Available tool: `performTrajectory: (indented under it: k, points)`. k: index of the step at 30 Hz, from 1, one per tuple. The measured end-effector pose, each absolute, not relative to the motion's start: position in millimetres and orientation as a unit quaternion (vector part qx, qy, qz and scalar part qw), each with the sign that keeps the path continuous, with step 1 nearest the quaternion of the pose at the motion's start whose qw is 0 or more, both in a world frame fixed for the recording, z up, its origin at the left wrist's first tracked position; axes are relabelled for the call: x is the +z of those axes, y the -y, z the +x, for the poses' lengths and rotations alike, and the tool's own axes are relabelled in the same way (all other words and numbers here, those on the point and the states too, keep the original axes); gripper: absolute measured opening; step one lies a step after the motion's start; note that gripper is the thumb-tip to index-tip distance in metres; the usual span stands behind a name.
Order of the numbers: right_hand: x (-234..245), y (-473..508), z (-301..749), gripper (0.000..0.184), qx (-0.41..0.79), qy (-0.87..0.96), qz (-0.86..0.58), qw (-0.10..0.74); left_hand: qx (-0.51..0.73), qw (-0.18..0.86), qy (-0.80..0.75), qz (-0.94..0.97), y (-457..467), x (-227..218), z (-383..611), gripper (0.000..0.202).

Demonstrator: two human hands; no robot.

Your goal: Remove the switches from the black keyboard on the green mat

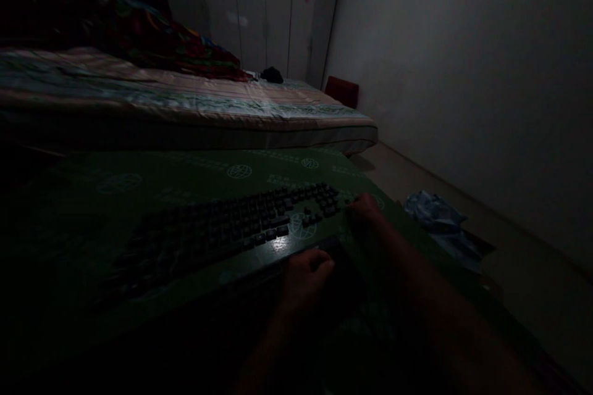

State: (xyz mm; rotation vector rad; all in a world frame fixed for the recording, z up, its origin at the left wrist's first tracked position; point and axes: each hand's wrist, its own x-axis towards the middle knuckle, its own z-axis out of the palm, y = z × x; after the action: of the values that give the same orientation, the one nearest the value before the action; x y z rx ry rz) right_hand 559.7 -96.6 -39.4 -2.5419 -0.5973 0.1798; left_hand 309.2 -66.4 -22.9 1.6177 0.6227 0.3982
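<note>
Observer 1: Light level very low, detail poor. Left hand (306, 274) sits at the near edge of the green mat printed with pale globe marks (185, 176). Fingers are curled in toward the palm, a narrow closed grip. Whether anything is pinched inside cannot be told, as the patch under the hand is too dark.

Observer 2: Agreed. Right hand (365, 207) is further out, at the right end of the rows of black keyboard keys (231, 225). Fingers are bent down toward the last keys. Contact or a small gap cannot be told, nor how wide the grip stands.

Observer 1: Position of the keys: on the green mat, in long rows running from left to right across its middle, with a separate small cluster at the right end beside the right hand. A bright glint lies on the mat just in front of the rows.

Observer 2: Surroundings. Behind the mat is a low mattress under a striped pale sheet (208, 105), with a bunched multicoloured blanket (171, 43) at its far left. A crumpled light blue cloth (435, 213) lies on the floor right of the mat. A red box (341, 91) stands against the grey wall, and the white wardrobe doors (264, 12) are at the back.
</note>
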Motion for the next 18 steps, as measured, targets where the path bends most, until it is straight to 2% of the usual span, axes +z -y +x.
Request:
performTrajectory:
  k: [18]
  points:
    - [-45,75,573,0.013,0.094,0.247,-0.946,0.19,0.164,0.609,-0.256,0.733,67,-29,309,0.019]
